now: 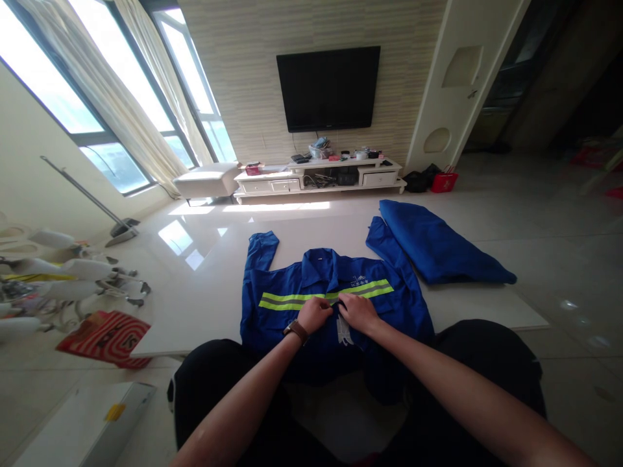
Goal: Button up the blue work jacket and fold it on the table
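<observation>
A blue work jacket [277, 282] with a yellow-green and grey reflective stripe lies front up on a white table [204, 292], collar away from me. Both sleeves reach out to the sides, and the lower part hangs over the near edge toward my lap. My left hand [315, 314], with a brown watch band at the wrist, pinches the jacket's front edge just under the stripe. Close beside it, my right hand [359, 312] grips the same front opening with bent fingers. A pale grey patch or tag [344, 332] shows below my fingers. The fingertips partly hide the front edge.
A folded blue garment [438, 246] lies at the table's right, touching the jacket's sleeve. A red striped bag [104, 337] and white spindle-like parts [87, 269] are at the left. A white box [87, 421] stands lower left. My knees flank the table's near edge.
</observation>
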`<state>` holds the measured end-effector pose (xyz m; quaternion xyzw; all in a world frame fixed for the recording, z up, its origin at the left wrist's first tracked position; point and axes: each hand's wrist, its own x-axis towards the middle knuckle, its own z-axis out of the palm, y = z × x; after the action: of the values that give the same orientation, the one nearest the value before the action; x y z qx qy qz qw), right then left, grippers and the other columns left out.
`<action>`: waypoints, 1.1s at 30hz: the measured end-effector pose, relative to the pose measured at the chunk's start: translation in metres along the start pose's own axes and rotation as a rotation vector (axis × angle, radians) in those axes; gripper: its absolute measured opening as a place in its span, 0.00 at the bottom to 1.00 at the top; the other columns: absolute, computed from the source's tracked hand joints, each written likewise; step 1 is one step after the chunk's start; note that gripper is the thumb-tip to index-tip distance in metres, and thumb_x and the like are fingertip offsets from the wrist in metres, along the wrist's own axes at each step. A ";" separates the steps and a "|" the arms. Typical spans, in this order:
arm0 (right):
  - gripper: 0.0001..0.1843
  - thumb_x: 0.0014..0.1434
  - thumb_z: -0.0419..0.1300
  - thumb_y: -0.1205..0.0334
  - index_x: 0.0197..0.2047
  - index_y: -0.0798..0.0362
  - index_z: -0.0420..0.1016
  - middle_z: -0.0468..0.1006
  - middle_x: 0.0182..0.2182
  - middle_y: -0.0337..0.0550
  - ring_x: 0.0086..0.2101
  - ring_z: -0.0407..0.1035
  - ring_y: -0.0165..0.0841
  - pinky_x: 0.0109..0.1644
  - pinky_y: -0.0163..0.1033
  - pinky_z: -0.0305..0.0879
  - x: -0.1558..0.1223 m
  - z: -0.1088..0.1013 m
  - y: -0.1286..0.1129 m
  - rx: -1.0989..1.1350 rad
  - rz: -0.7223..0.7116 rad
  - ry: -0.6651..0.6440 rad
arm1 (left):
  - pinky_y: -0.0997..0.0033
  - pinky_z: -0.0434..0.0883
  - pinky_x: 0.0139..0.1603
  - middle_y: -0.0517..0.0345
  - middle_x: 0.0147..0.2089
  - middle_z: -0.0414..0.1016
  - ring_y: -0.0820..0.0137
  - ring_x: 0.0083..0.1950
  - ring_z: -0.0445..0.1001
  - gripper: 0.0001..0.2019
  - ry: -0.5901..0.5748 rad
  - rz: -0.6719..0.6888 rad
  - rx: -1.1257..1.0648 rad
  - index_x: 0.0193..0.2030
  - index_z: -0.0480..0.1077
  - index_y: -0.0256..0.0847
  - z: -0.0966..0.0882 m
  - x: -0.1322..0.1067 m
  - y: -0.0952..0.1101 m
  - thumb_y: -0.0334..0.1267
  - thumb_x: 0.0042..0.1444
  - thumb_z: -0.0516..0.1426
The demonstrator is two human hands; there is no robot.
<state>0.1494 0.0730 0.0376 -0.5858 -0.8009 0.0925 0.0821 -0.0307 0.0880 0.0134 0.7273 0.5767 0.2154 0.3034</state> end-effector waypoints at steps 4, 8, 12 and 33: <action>0.12 0.69 0.51 0.58 0.49 0.50 0.73 0.80 0.45 0.45 0.44 0.75 0.38 0.41 0.37 0.61 -0.002 0.001 0.000 -0.010 -0.014 -0.001 | 0.72 0.65 0.30 0.60 0.23 0.75 0.71 0.23 0.72 0.07 -0.062 -0.047 -0.074 0.32 0.79 0.38 -0.001 0.001 -0.003 0.36 0.55 0.59; 0.12 0.69 0.51 0.58 0.49 0.50 0.73 0.79 0.45 0.45 0.44 0.75 0.38 0.42 0.38 0.62 -0.002 0.000 -0.001 -0.025 -0.022 -0.023 | 0.74 0.63 0.30 0.59 0.26 0.77 0.72 0.25 0.73 0.06 -0.006 -0.075 -0.066 0.35 0.78 0.38 0.004 0.001 -0.005 0.34 0.55 0.59; 0.12 0.68 0.51 0.59 0.50 0.50 0.73 0.79 0.46 0.47 0.45 0.74 0.39 0.44 0.39 0.62 -0.001 0.001 -0.002 -0.035 -0.040 -0.051 | 0.73 0.63 0.32 0.58 0.30 0.78 0.71 0.30 0.74 0.05 0.051 -0.040 0.009 0.36 0.77 0.38 0.006 0.000 -0.005 0.33 0.54 0.60; 0.12 0.68 0.54 0.55 0.46 0.49 0.76 0.77 0.44 0.44 0.45 0.72 0.36 0.42 0.36 0.62 -0.004 0.002 -0.004 -0.020 -0.043 -0.029 | 0.71 0.64 0.36 0.57 0.38 0.79 0.63 0.39 0.77 0.19 0.000 0.064 0.118 0.53 0.68 0.45 0.002 -0.005 -0.003 0.34 0.55 0.60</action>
<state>0.1462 0.0678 0.0363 -0.5680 -0.8153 0.0909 0.0666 -0.0329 0.0837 0.0102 0.7620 0.5648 0.1906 0.2529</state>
